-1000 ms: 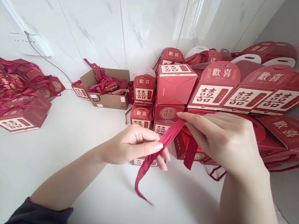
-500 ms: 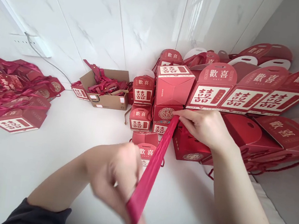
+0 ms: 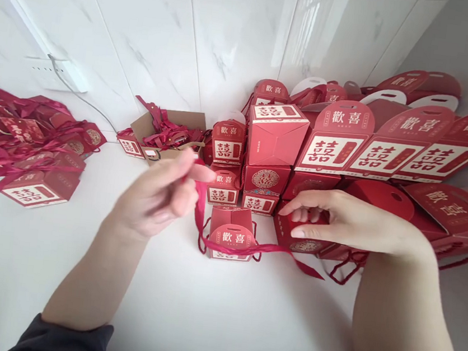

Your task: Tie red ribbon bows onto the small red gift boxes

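Note:
Pinched in my left hand [image 3: 164,193] is one end of a dark red ribbon [image 3: 246,251]. From there it hangs down, runs across the front of a small red gift box [image 3: 232,223] and trails off to the right, its far end loose. That box stands on the white table with a cord loop at each side. Curved and apart, the fingers of my right hand [image 3: 330,217] hold nothing. They hover in front of a glossy red box [image 3: 303,234] in the stack; whether they touch it I cannot tell.
A cardboard box [image 3: 176,121] full of ribbons stands against the tiled wall. Ribbon-tied boxes [image 3: 42,176] crowd the left of the white table [image 3: 81,254]. Red boxes [image 3: 335,136] are stacked high on the right. A cable [image 3: 82,96] runs down from a wall socket.
My left hand has swung up and away, keeping one ribbon end. My right hand has let go of the other end and moved slightly right and down. The taut ribbon has gone slack.

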The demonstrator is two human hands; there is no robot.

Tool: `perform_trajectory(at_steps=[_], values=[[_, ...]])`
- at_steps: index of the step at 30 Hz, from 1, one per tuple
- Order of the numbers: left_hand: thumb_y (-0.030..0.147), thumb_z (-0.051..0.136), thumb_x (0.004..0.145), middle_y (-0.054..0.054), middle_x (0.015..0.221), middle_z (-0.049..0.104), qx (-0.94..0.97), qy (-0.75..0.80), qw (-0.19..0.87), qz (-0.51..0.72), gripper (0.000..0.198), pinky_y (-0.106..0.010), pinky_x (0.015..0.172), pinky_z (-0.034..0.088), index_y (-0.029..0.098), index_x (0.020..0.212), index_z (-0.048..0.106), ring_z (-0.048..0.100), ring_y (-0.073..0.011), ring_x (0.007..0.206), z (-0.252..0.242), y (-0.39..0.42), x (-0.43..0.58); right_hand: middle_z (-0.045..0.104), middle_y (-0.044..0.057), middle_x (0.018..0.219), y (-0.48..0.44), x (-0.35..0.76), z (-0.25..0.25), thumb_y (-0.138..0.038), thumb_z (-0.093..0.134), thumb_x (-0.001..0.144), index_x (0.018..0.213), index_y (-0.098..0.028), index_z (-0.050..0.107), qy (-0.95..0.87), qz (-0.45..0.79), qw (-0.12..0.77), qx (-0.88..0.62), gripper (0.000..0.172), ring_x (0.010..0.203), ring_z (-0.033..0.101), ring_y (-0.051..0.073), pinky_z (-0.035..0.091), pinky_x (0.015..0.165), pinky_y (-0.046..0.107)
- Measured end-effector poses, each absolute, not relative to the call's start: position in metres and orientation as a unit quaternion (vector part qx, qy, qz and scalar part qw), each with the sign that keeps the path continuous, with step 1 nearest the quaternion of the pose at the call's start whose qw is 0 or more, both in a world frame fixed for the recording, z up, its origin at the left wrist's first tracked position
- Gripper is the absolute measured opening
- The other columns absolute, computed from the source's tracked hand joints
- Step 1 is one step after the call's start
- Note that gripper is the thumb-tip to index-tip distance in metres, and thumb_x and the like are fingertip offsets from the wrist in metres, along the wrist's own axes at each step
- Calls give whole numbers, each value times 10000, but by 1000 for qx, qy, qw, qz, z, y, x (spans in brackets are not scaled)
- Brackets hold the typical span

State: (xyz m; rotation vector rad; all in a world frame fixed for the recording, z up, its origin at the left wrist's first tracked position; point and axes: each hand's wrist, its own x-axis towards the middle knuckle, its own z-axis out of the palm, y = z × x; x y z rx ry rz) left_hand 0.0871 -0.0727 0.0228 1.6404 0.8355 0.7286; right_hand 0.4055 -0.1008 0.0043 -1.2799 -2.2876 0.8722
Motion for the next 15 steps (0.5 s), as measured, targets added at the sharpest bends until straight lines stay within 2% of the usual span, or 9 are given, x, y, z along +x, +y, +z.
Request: perform_trajectory(at_steps=[2,4,6,8,10,12,14,15], values=[[701,481,838,47,288,365,647,309,633,292,578,-191,300,239,207,667,729,226,-41,256,18,-64,99,727,57,1049,-100,385,2,-437,626,879,1084,-215,692,-795,340,254,-434,309,948,676,206,536,827,313],[631,607,801,31,308,450,626,261,706,205,500,-180,273,187,178,621,720,258,-32,231,14,-63,107,693,68,1149,-98,360,-5,-443,505,958,1137,-214,655,-756,413,333,-383,328,1083,634,205,487,961,352],[557,647,809,-10,374,564,626,242,736,91,447,-169,252,198,154,636,732,342,-43,226,13,-67,110,646,76,1247,-95,336,-16,-444,417,998,1194,-221,614,-711,504,385,-304,357,1183,585,192,436,1040,369],[507,633,841,-46,452,642,629,242,739,13,409,-159,253,265,138,718,758,417,-61,246,15,-73,111,646,81,1238,-93,318,-26,-461,416,996,1219,-224,588,-680,568,397,-241,368,1176,587,189,425,1048,381],[494,620,855,-61,492,672,632,243,736,-13,401,-156,264,325,128,781,768,460,-76,263,18,-76,111,672,73,1128,-91,309,-34,-476,441,983,1202,-217,588,-661,601,393,-216,369,1058,631,181,467,984,362],[482,615,861,-67,503,680,642,249,725,-13,402,-159,276,370,120,771,765,487,-87,274,19,-77,112,672,44,932,-91,308,-37,-487,429,984,1183,-205,578,-640,637,382,-198,377,856,653,156,527,823,316],[454,608,873,-67,499,679,659,262,705,2,394,-162,288,395,114,742,756,506,-94,286,19,-76,114,619,4,799,-92,312,-35,-474,448,979,1197,-199,547,-628,663,365,-183,364,684,611,123,519,657,260],[450,602,880,-64,487,671,666,268,697,20,398,-160,289,392,111,735,752,505,-93,287,19,-75,115,604,-3,797,-93,315,-33,-450,490,967,1211,-199,530,-633,662,357,-184,353,657,592,112,504,622,242]])
